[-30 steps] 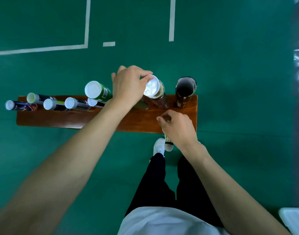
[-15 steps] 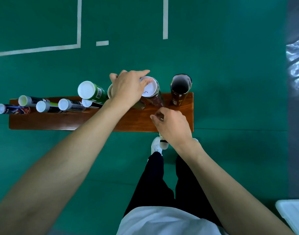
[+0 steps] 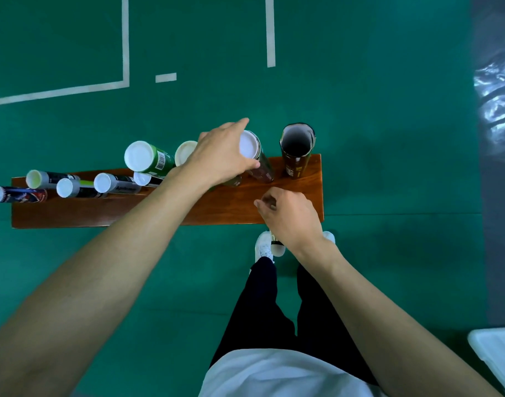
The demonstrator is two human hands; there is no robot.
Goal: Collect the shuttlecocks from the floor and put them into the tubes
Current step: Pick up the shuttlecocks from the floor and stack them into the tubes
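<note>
Two hands work over the wooden bench (image 3: 217, 207). Since half a second ago, the left hand (image 3: 219, 156) has slid leftward off the capped tube (image 3: 252, 153), baring its white lid; fingers and thumb now curl around its top. The right hand (image 3: 288, 216) stays curled on a shuttlecock (image 3: 277, 246), which peeks out under the wrist. The open tube (image 3: 297, 150) stands upright at the right end, its inside dark. Several capped tubes (image 3: 116, 183) stand further left.

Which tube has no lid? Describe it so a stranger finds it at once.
Find the long brown wooden bench on the green court floor. At its right end stands an upright dark brown cardboard tube. Unlike its white-capped neighbours, its top gapes open, showing a pale inner wall.
</note>
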